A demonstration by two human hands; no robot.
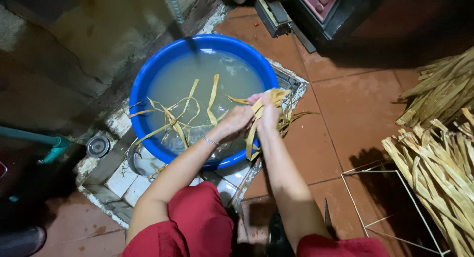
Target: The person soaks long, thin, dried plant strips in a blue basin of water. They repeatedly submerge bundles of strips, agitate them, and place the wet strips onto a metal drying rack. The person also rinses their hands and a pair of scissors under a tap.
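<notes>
A blue plastic basin (148, 74) holds cloudy water with several yellow leaf strips (170, 119) floating in it. Over the basin's right rim, my left hand (236, 121) and my right hand (269, 113) are both closed around a wet bundle of yellow strips (274, 96). The strips hang down over the rim between my hands. A thin bracelet sits on my left wrist (211, 141). My knees in red cloth (197, 227) are at the bottom of the view.
A heap of dry yellow strips (439, 148) lies on the right, over a white wire frame (385, 207). The basin stands in a tiled drain recess (118, 180) by a wall. A teal pipe (34, 138) is at left, dark furniture (316, 15) at the top.
</notes>
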